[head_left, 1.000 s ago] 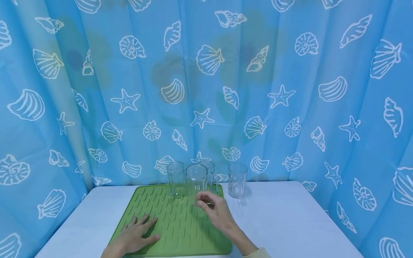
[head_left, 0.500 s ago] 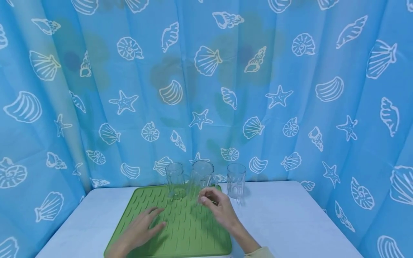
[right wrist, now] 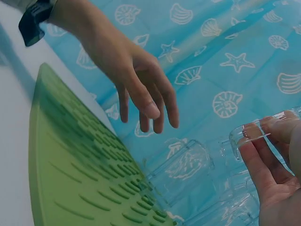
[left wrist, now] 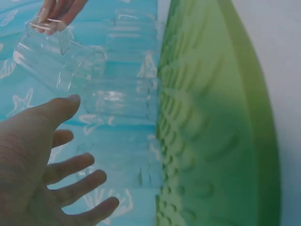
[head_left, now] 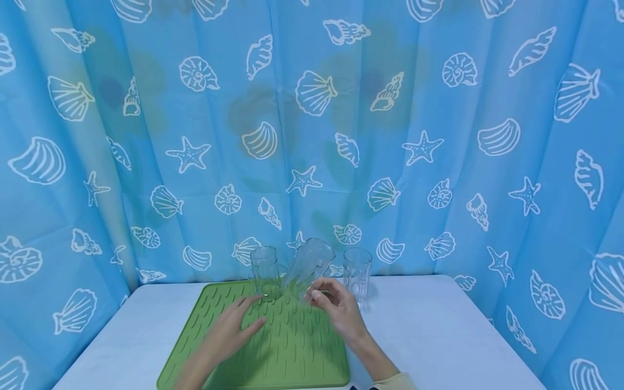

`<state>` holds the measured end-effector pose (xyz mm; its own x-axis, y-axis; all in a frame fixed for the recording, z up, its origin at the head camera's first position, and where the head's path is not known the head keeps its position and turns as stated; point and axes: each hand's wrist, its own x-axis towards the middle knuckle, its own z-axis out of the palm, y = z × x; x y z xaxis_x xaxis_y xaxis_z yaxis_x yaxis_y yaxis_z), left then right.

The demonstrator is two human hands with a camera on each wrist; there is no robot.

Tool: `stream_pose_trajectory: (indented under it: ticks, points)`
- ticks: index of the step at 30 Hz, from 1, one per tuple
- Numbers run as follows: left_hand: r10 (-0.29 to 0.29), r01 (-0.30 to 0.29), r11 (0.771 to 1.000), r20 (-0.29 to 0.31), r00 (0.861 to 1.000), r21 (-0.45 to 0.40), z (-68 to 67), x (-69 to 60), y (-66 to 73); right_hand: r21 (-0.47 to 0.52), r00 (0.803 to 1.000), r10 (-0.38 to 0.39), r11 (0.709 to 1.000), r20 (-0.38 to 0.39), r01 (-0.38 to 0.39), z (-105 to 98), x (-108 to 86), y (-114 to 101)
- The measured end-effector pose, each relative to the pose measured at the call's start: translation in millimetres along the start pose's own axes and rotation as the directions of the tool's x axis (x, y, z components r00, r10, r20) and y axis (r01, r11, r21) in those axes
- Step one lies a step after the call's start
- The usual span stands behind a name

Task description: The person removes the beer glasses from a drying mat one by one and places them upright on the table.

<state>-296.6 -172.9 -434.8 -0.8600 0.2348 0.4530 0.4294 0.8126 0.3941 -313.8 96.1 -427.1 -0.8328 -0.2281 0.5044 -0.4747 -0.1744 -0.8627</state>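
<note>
My right hand pinches the handle of a clear glass mug, which is tilted above the back of a green ridged mat. In the right wrist view its fingers curl round the glass handle. My left hand hovers over the mat with fingers spread and holds nothing; the left wrist view shows its palm near the mugs but apart from the tilted one. A second glass mug stands upright at the mat's back. Another there is mostly hidden behind the tilted mug.
One more glass mug stands on the white table, just right of the mat. Behind the table hangs a blue curtain printed with white shells and starfish, which also closes in both sides.
My right hand has moved slightly right and up, and the mug in it has gone from nearly upright to tilted. My left hand has lifted from the mat and come forward and right.
</note>
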Motion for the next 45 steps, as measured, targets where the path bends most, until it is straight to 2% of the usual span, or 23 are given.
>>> stream_pose_trajectory:
  ticks: [6, 11, 14, 18, 23, 29, 32, 36, 39, 45]
  points:
    - [0.047, -0.051, 0.997, -0.065, 0.997, -0.059, 8.3, 9.7, 11.0, 0.109, 0.999, 0.042, 0.993, -0.034, -0.038, -3, 0.0, -4]
    - [0.112, -0.128, 0.986, -0.142, 0.984, -0.111, 16.1, 17.0, 16.4, 0.184, 0.996, 0.072, 0.981, -0.055, -0.061, -5, 0.4, -8]
    - [0.108, -0.135, 0.978, -0.167, 0.98, -0.161, 17.7, 21.3, 20.1, 0.22, 0.993, 0.099, 0.972, -0.07, -0.081, -6, 1.2, -10]
    - [0.058, -0.099, 0.962, -0.165, 0.985, -0.254, 18.1, 28.0, 26.2, 0.282, 0.989, 0.121, 0.955, -0.082, -0.093, -6, 2.3, -11]
    - [0.016, -0.077, 0.914, -0.155, 0.988, -0.397, 19.7, 38.4, 34.4, 0.328, 0.99, 0.116, 0.941, -0.077, -0.085, -7, 2.6, -13]
    - [-0.064, -0.023, 0.836, -0.138, 0.988, -0.548, 22.6, 47.5, 42.0, 0.366, 0.992, 0.112, 0.927, -0.061, -0.083, -7, 2.3, -15]
    - [-0.106, 0.021, 0.807, -0.111, 0.988, -0.59, 24.8, 51.4, 44.1, 0.432, 0.983, 0.156, 0.896, -0.092, -0.102, -6, 2.2, -17]
    - [-0.139, 0.054, 0.758, -0.08, 0.987, -0.65, 26.2, 55.1, 47.2, 0.535, 0.96, 0.245, 0.833, -0.134, -0.137, -6, 2.5, -20]
    - [-0.141, 0.047, 0.732, -0.084, 0.986, -0.679, 26.7, 57.7, 49.3, 0.591, 0.946, 0.288, 0.793, -0.15, -0.147, -6, 3.6, -21]
    - [-0.142, 0.041, 0.711, -0.085, 0.986, -0.702, 29.8, 61.8, 54.4, 0.636, 0.935, 0.314, 0.758, -0.166, -0.142, -6, 4.6, -20]
